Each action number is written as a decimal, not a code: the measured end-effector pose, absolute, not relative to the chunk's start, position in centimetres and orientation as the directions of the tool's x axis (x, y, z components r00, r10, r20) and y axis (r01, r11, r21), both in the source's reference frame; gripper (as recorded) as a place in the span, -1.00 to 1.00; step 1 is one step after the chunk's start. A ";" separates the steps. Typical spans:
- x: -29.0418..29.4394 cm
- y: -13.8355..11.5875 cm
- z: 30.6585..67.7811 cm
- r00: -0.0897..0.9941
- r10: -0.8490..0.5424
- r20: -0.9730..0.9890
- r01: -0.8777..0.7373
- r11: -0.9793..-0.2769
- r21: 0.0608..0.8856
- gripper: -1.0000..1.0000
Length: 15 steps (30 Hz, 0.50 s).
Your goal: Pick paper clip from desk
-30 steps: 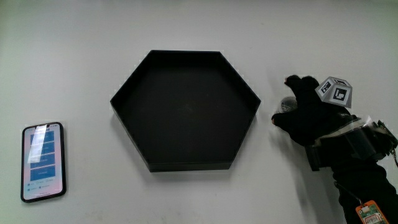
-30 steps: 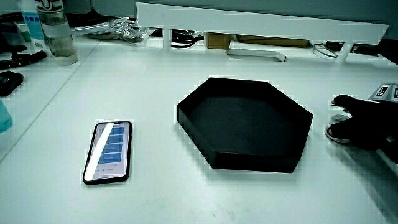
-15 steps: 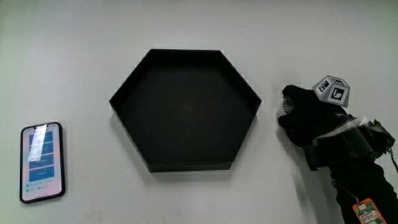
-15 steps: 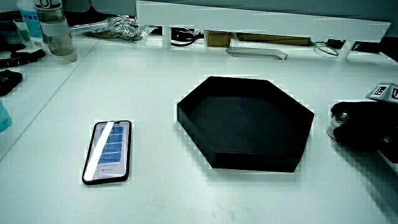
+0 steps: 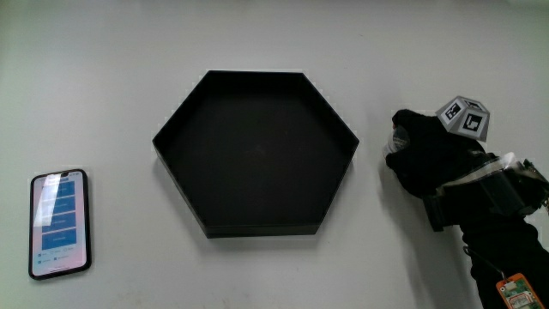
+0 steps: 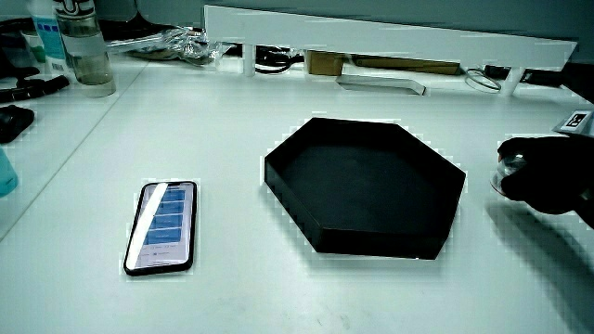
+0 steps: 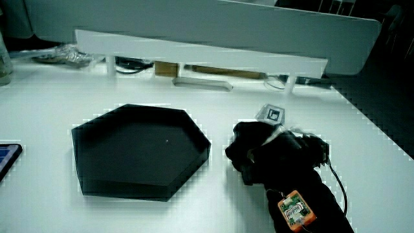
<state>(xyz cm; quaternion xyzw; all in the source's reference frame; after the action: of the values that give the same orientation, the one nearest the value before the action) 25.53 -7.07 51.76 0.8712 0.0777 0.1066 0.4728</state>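
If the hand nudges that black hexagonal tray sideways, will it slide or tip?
Probably slide: the tray is wide, low-walled and sits flat on the smooth table, so tipping seems unlikely. It looks empty and thin-walled, so likely light and stiff. The hand is beside it, not touching.

The main view looked straight down on the bench (image 5: 103,69) from above, close enough that the black hexagonal tray (image 5: 255,153), the phone (image 5: 59,223) and the gloved hand (image 5: 429,154) filled its width. Both side views looked forward and down across the bench toward the low white partition (image 6: 390,42) (image 7: 200,55), one from nearer the phone (image 6: 161,227), one from nearer the hand (image 7: 259,152). All three shared the tray (image 6: 367,186) (image 7: 139,150) and the hand (image 6: 543,172) beside it.
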 end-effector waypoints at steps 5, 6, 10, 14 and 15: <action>25.2 -8.4 49.2 0.957 0.237 0.167 0.005 -0.588 0.809 1.00; 25.1 -8.5 48.8 0.957 0.229 0.179 -0.008 -0.596 0.803 1.00; 24.2 -8.8 47.6 0.956 0.210 0.204 -0.033 -0.615 0.788 1.00; 23.2 -8.9 47.8 0.951 0.193 0.241 -0.069 -0.629 0.774 1.00; 22.6 -8.9 47.6 0.947 0.177 0.269 -0.099 -0.635 0.766 1.00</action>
<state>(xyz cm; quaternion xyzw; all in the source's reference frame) 22.59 -8.85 47.55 0.8896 0.0221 0.1617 0.4265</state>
